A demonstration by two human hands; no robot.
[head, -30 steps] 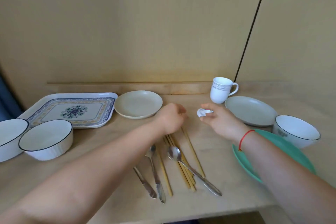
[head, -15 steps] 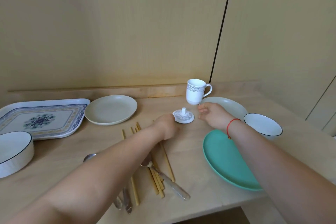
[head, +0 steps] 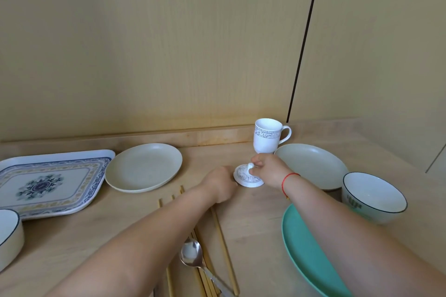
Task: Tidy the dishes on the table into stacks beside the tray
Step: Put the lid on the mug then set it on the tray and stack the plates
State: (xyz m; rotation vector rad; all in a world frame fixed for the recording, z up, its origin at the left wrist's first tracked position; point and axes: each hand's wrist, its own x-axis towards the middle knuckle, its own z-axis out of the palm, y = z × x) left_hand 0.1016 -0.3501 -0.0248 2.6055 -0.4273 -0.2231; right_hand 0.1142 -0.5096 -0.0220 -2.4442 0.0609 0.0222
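A: So, R hand (head: 268,171)?
B: Pinching knob of white lid (head: 248,178); lid sits on table (head: 253,224), just in front of mug (head: 266,136).
A: L hand (head: 220,184)?
B: Curled, at lid's left edge; can't tell if it holds anything. Tray (head: 48,183) far left, w/ beige plate (head: 144,166) beside it.

Three plates (head: 144,167) (head: 311,166) (head: 306,253), two bowls (head: 374,198) (head: 9,236), one mug (head: 266,136)

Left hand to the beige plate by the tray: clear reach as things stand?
Probably yes. The left hand sits just right of the beige plate, with bare table between. Its fingers are curled under, so whether the grip is free is hidden.
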